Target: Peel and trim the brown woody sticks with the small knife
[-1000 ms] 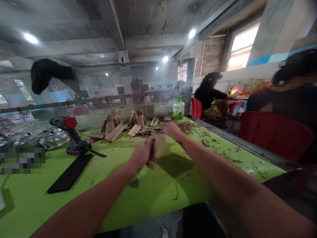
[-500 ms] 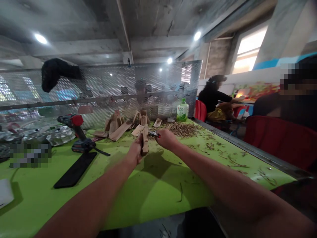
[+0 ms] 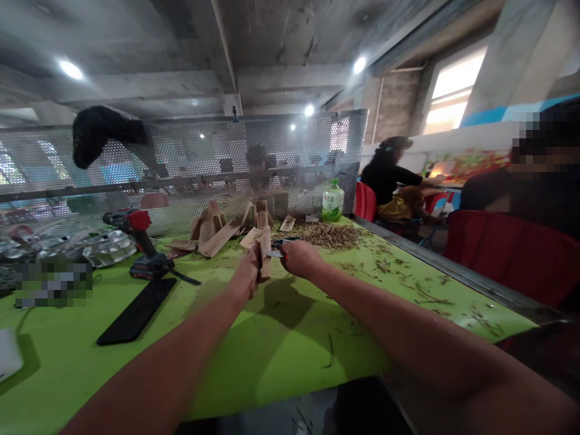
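Crumpled foil (image 3: 77, 248) lies at the far left of the green table (image 3: 290, 356), with a perforated metal screen (image 3: 226, 157) along the rear edge. To the right of the foil sits a cordless drill (image 3: 138, 241) with a red top, and a flat black strip (image 3: 136, 311) lies in front of it. Next come several folded brown paper bags (image 3: 208, 232), grouped near the screen.

The left hand (image 3: 247, 278) is closed around a narrow brown paper bag (image 3: 265, 254), held upright above the table. The right hand (image 3: 299, 258) is closed around a small metal cutter (image 3: 276, 254), whose blade sits just beside that bag. Both hands are raised and close together.

A pile of dried stems (image 3: 330, 237) lies to the right, with a green-capped plastic bottle (image 3: 333, 201) behind it. Loose stem bits are scattered across the surface. Beyond the metal table edge (image 3: 453, 278), a seated co-worker (image 3: 389, 175) faces away, and a red chair (image 3: 507, 254) stands at the far right.
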`<state>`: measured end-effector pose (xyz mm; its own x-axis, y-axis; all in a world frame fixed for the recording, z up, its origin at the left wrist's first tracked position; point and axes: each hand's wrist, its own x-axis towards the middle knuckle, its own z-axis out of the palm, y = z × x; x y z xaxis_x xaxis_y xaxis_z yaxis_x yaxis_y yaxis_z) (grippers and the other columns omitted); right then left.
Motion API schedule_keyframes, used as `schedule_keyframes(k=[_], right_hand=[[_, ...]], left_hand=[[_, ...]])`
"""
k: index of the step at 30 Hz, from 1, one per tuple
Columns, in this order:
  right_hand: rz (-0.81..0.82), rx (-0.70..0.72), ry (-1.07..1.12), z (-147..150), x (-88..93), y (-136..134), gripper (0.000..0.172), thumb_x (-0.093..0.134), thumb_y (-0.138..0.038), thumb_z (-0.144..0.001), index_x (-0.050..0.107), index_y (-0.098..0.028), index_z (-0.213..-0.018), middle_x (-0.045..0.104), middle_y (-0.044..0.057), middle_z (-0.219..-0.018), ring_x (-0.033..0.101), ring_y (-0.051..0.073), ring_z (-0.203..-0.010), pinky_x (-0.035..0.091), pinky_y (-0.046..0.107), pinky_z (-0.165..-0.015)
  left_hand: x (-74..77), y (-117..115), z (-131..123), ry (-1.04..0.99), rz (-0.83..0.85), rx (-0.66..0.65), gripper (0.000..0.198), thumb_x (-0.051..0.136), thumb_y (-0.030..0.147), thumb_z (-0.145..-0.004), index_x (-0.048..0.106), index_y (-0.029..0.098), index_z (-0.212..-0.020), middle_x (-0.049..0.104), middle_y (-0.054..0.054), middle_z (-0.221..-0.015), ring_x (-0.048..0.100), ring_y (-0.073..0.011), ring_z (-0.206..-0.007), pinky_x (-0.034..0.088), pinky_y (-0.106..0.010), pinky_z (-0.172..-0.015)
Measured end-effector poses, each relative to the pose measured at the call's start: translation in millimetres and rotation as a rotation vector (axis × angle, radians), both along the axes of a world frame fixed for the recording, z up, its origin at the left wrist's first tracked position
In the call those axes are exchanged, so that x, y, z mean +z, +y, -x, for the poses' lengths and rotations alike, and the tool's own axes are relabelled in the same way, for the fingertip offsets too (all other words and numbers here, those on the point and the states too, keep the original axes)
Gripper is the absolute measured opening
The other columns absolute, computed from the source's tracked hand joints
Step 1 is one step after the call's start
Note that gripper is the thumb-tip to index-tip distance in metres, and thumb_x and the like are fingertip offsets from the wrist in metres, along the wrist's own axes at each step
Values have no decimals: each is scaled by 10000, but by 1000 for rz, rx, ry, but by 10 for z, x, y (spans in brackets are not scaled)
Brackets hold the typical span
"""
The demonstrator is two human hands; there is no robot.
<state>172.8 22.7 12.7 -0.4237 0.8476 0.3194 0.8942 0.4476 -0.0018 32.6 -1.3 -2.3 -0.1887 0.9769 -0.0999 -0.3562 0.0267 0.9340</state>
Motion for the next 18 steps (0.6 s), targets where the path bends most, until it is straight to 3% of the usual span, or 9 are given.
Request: schedule_keyframes(k=[5,11,15,18], right_hand=[[12,-85,48,-128,48,108,295,465,-236,-891,737,-152,-966,745,135,-909,687,208,-809,451,253,-691],[-43,-57,80,-285,84,175,291,468,-244,-912,729,-121,-954,739,163,-944,673,210,-841,439,249,-730],[-70,-56,90,-243,49,245,284,482,-264,-916,728,-127,-950,737,161,-934,671,213,-833,442,263,-747],[-28,-129,193,-337,49,384,254,535,-269,-896,733,-123,-959,736,157,-954,664,209,-876,435,252,-765]], left_hand=[[-36,-80,-115,57,39,-65,335,548,486,-928,656,168,-928,470,48,-501,425,-110,-417,357,-210,-435],[-20,-153,-190,156,-2,-96,374,527,509,-932,664,160,-938,568,12,-626,486,-115,-514,382,-209,-479],[33,-136,-167,195,42,-117,402,518,557,-916,635,176,-857,463,41,-537,412,-119,-461,354,-227,-470],[59,-273,-208,316,44,-155,427,487,582,-915,615,190,-801,453,34,-521,408,-133,-463,328,-243,-463]])
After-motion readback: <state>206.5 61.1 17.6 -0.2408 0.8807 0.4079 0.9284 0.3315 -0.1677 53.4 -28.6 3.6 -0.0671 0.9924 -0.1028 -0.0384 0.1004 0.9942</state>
